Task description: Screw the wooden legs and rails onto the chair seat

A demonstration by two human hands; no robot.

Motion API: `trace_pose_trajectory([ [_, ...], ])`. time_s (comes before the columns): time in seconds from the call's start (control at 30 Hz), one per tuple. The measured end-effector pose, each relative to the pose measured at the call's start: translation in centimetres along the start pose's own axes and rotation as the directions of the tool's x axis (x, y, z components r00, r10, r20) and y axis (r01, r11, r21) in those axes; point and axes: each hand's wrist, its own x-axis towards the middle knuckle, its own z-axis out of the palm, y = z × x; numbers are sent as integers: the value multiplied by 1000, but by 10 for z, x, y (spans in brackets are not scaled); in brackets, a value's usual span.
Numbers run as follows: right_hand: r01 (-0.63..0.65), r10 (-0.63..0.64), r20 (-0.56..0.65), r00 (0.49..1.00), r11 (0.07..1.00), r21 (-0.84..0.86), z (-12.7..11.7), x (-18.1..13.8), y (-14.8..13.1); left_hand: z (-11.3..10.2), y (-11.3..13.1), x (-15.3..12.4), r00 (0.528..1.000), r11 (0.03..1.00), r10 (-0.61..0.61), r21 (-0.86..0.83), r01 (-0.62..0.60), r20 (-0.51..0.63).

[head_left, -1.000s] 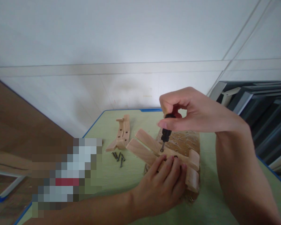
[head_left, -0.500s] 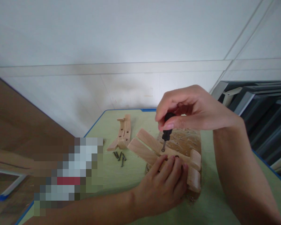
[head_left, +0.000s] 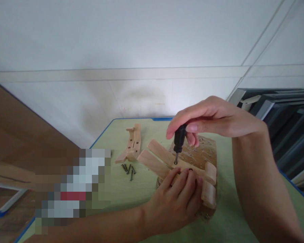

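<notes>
In my right hand [head_left: 212,118] is a black-handled screwdriver [head_left: 179,139], held upright between thumb and fingers, with the index finger stretched over the handle's top. Its tip meets a hole or screw head in a pale wooden bracket [head_left: 152,161] with two slanted arms and raised end blocks. My left hand [head_left: 179,197] presses down on this bracket, fingers curled over its near part and hiding some of it. Under the bracket lies a scarred brown wooden board [head_left: 200,148]. To the left, several dark screws [head_left: 129,169] lie loose, below a second wooden bracket [head_left: 133,145] with holes.
The green tabletop [head_left: 111,189] has a blue edge and stands against a white wall [head_left: 142,98]. A pixelated patch [head_left: 73,184] covers something at the table's left. Dark flat panels [head_left: 283,128] lean at the right. A brown wooden surface [head_left: 27,125] is at the left.
My right hand has changed its grip: the fingers have loosened and shifted around the handle, with the index finger now straighter. The screwdriver's tip stays on the same spot; my left hand has barely moved.
</notes>
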Motion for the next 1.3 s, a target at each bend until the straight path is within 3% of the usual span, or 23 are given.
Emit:
trace_pose_trajectory([
  [0.47,80,-82,-21,996,994,-68,2,4,2,-1,-1,0,1000,1000,-3,3,3,12],
  [0.73,49,-64,-78,995,983,-176,2,5,1,1,1,-1,1000,1000,-17,7,17,9],
  [0.9,-33,10,-113,994,979,-199,4,5,-4,1,1,-2,1000,1000,-13,-3,13,9],
  [1.13,15,-39,-141,989,986,-167,4,6,0,1,0,-2,1000,1000,-9,-5,9,-5],
  [1.3,-40,18,-139,990,986,-164,5,6,2,0,0,-2,1000,1000,6,4,-6,15],
])
